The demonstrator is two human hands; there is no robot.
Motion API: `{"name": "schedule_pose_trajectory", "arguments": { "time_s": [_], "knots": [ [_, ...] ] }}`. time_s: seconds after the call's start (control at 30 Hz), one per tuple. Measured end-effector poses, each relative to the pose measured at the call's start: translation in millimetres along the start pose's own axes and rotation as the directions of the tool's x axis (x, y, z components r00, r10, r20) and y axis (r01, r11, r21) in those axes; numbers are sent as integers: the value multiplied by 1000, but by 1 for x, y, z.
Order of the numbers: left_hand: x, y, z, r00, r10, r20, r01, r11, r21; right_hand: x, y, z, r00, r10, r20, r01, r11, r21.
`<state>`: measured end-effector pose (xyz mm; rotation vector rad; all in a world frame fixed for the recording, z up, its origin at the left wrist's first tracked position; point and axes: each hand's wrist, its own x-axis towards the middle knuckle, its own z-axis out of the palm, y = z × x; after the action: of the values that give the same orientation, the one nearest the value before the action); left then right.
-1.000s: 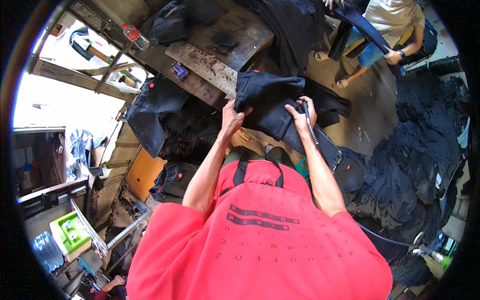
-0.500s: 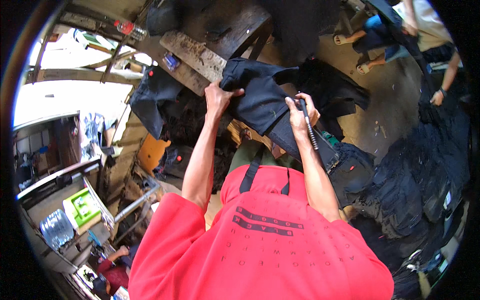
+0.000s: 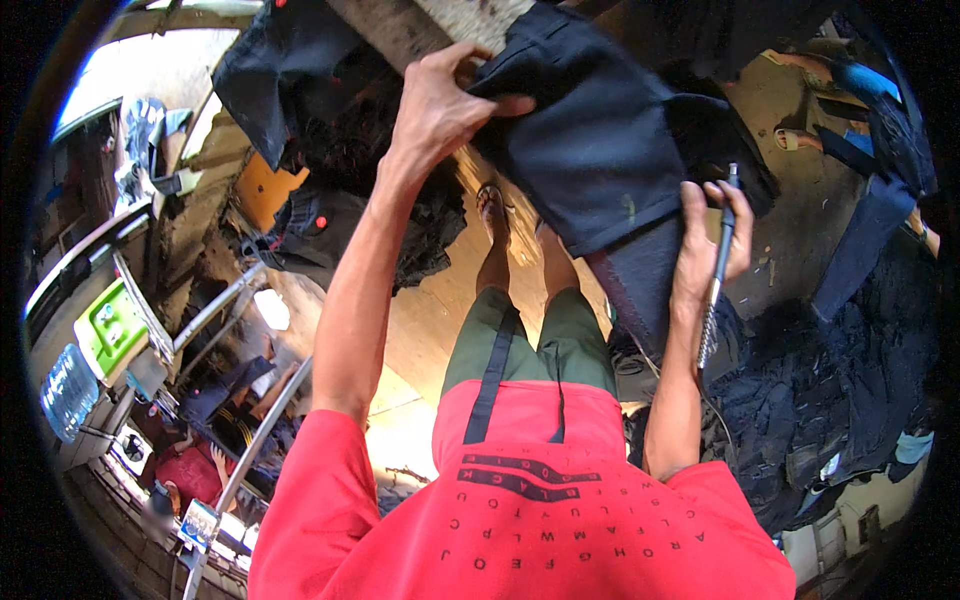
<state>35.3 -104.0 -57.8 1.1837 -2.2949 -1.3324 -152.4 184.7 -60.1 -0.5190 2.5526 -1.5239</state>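
Note:
A black cloth garment point(image 3: 590, 150), perhaps trousers, hangs in front of me with its upper end over a worn board point(image 3: 480, 18). At its upper left edge my left hand point(image 3: 440, 110) grips the cloth, thumb laid along it. My right hand point(image 3: 698, 255) is closed around a slim pen-shaped tool point(image 3: 724, 235), which points up. A spring-like sleeve and a thin cable run down from the tool along my forearm. This hand is at the garment's right edge; whether it touches the cloth I cannot tell.
Piles of black garments point(image 3: 830, 380) lie at the right. More dark cloth point(image 3: 290, 85) hangs at the upper left. A co-worker's legs point(image 3: 850, 75) show at the upper right. Another person in dark red point(image 3: 190, 470) is at the lower left, near a green tray point(image 3: 112, 327) and water jug point(image 3: 70, 392).
The view has shifted, and the garment and both hands appear nearer. My right hand has moved rightward with the tool, which stands more upright. My legs and a foot now show below.

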Motion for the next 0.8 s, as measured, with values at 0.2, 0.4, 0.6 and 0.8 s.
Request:
{"name": "schedule_pose_trajectory", "arguments": {
  "time_s": [0.2,0.4,0.6,0.8],
  "knots": [
    [3,-13,-1,997,82,-13,-83,994,-67,-12,-68,39,604,-592,534,611,774,166],
    [4,-12,-2,995,85,-58,-86,996,-14,-21,-65,103,592,-678,436,643,724,252],
    [6,3,-12,992,-113,52,120,982,-145,-17,-60,105,526,-710,468,712,669,214],
    [8,6,-9,985,-173,23,175,976,-132,-16,-59,111,518,-710,477,725,660,197]
  ]
}}
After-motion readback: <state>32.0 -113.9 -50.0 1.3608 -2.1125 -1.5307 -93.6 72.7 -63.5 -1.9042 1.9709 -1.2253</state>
